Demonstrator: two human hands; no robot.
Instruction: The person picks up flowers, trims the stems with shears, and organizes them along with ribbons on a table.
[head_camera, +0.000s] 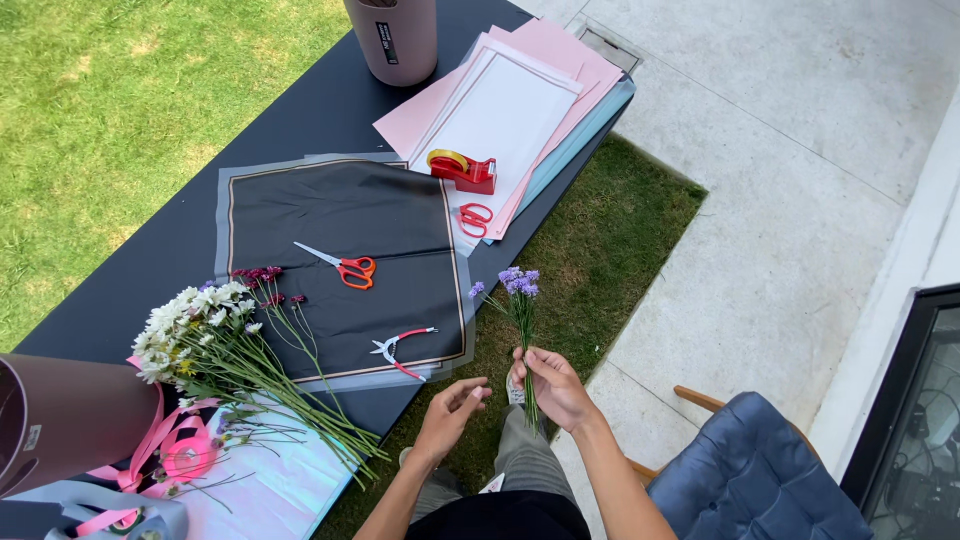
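Right now my right hand (555, 385) is clenched around the thin green stems of a small sprig of purple flowers (517, 284), held upright off the table's edge, above the grass. Its little lilac heads cluster at the top, one bloom standing apart at nine o'clock. My left hand (452, 410) hovers just beside it at eight o'clock, fingers loosely curled and holding nothing. On the black wrapping sheet (340, 215) at ten o'clock lie orange scissors (345, 266) and red-handled pliers (400, 346). Farther out at nine o'clock lies a bunch of white daisies (195, 320), stems trailing toward me.
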